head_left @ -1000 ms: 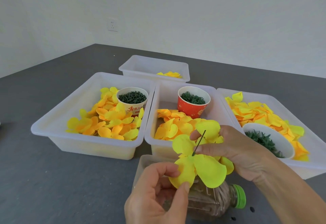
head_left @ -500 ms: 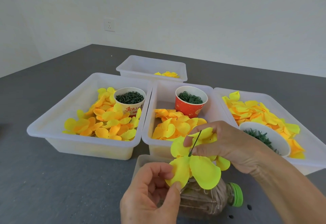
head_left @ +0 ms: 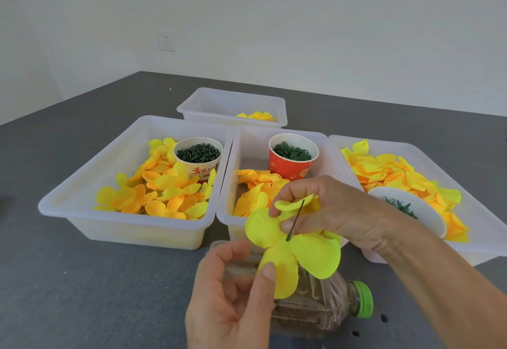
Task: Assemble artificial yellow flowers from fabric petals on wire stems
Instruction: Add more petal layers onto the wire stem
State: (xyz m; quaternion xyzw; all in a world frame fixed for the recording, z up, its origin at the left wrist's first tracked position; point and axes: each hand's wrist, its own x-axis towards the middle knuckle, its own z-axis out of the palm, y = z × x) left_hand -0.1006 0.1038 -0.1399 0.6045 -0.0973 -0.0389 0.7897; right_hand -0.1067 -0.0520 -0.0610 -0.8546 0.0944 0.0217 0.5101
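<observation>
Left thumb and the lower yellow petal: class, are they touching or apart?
Touching. The head view shows the left hand with its thumb pressed on the lower petal, overlapping its edge with no gap.

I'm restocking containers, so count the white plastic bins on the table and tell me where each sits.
4. Left bin, middle bin and right bin stand in a row; a smaller bin sits behind them. A clear container's corner shows beneath the hands, mostly hidden.

R hand [head_left: 326, 208] pinches green wire stem [head_left: 295, 222] through yellow flower [head_left: 296, 252]; L hand [head_left: 230, 293] at 7 o'clock pinches lower petal [head_left: 282, 274]. Bottle [head_left: 323, 307] lies beneath.
</observation>
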